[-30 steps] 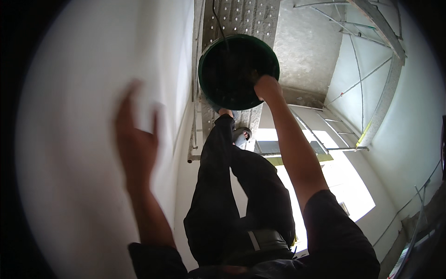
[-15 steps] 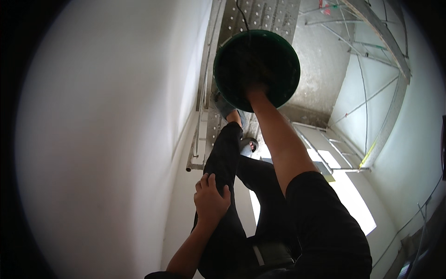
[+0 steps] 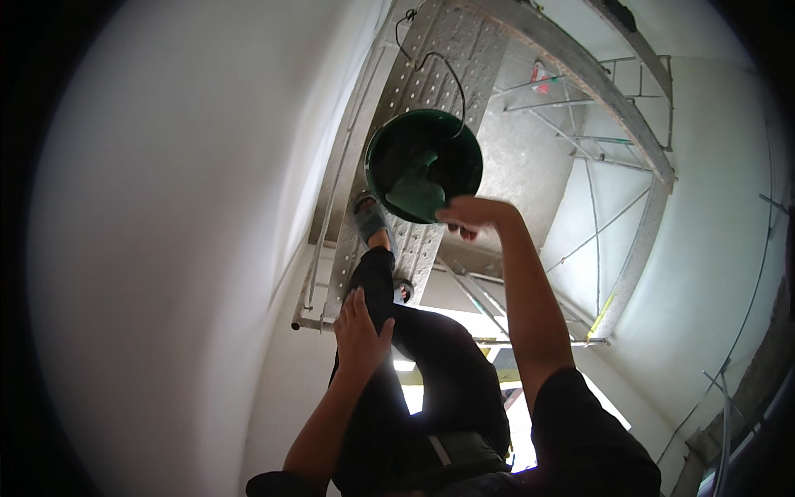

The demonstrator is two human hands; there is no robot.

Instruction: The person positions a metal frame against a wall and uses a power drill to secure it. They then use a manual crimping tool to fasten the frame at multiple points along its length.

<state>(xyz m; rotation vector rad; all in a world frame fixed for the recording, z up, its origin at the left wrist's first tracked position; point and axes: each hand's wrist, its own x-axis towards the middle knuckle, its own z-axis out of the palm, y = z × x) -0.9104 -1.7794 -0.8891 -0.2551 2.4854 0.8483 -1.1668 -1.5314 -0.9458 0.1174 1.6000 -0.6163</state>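
Observation:
A round dark green bucket [image 3: 476, 178] stands on a perforated metal plank in the upper middle. Inside, against its near wall, is a lighter green piece [image 3: 416, 197] with a narrow, handle-like part; its kind is unclear. My right hand [image 3: 474, 215] is at the bucket's near right rim, beside that green piece, with its fingers bent downward and blurred. Whether it grips the rim or the piece is hidden. My left hand [image 3: 361, 335] lies on my black-trousered left leg, fingers extended and thumb apart, holding nothing.
A thin dark cord [image 3: 458, 79] runs along the plank [image 3: 414, 91] into the bucket. My sandalled foot [image 3: 370, 219] is on the plank. A white wall [image 3: 182, 248] rises close on the left. Metal scaffold frames [image 3: 580, 83] stand on the right, with a lower floor beyond.
My right hand has come out of the bucket to its near right rim. The lighter green piece now shows inside. The view has shifted, and my left hand stays on my leg.

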